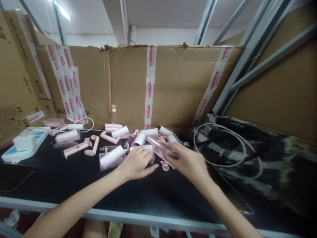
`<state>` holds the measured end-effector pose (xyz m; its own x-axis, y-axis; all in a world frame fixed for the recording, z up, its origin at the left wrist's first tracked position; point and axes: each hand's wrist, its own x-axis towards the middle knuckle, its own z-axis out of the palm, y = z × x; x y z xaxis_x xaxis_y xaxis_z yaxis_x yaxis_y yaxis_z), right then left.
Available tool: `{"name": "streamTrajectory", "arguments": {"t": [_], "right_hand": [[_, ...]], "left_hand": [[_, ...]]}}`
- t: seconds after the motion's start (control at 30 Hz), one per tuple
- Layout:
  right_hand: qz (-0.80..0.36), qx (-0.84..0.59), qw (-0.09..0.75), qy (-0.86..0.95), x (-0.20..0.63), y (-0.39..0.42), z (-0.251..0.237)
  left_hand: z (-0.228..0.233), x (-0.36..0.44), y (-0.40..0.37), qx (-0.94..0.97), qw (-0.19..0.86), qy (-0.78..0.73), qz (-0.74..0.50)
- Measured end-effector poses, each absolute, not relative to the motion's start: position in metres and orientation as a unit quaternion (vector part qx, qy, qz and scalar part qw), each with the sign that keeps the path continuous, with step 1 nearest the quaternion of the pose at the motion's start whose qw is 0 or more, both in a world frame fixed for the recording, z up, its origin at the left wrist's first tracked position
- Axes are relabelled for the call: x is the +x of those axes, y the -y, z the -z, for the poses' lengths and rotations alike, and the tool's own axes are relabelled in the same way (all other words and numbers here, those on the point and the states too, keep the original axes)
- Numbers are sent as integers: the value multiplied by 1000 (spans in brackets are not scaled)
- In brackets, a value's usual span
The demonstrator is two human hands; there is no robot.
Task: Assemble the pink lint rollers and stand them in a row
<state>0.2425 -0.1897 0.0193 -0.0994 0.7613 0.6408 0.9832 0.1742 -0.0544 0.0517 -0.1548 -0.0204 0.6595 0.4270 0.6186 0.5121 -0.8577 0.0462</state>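
Right hand pinches a clear tube, its long axis slanting from far left to near right. Left hand, just left of it, rests fingers among white cylinders; can't tell whether it grips. Black tabletop below, cardboard wall behind.

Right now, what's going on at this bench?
A person is handling small parts on a black tabletop. The right hand holds a clear, tube-like piece over the pile. The left hand is at the near side of the pile, fingers over the white rolls; whether it grips one is unclear. Loose pink parts lie to the left, with a power strip beyond them.
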Motion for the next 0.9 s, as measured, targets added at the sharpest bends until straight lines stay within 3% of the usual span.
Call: {"name": "streamTrajectory", "arguments": {"t": [0.13, 0.23, 0.33, 0.57, 0.77, 0.9], "right_hand": [[207, -690, 148, 678, 243, 137, -21], [178, -709, 78, 678, 265, 119, -18], [174, -705, 61, 684, 279, 116, -18], [102, -605, 148, 776, 196, 66, -53], [20, -606, 210, 767, 74, -29, -62], [-21, -605, 268, 750, 43, -49, -60]], "left_hand": [[49, 45, 143, -927, 207, 172, 261], [70, 46, 142, -938, 221, 118, 238], [79, 50, 142, -942, 209, 131, 229], [69, 47, 138, -964, 35, 188, 185], [62, 43, 136, -971, 28, 198, 129], [65, 40, 125, -966, 39, 205, 151]]}}
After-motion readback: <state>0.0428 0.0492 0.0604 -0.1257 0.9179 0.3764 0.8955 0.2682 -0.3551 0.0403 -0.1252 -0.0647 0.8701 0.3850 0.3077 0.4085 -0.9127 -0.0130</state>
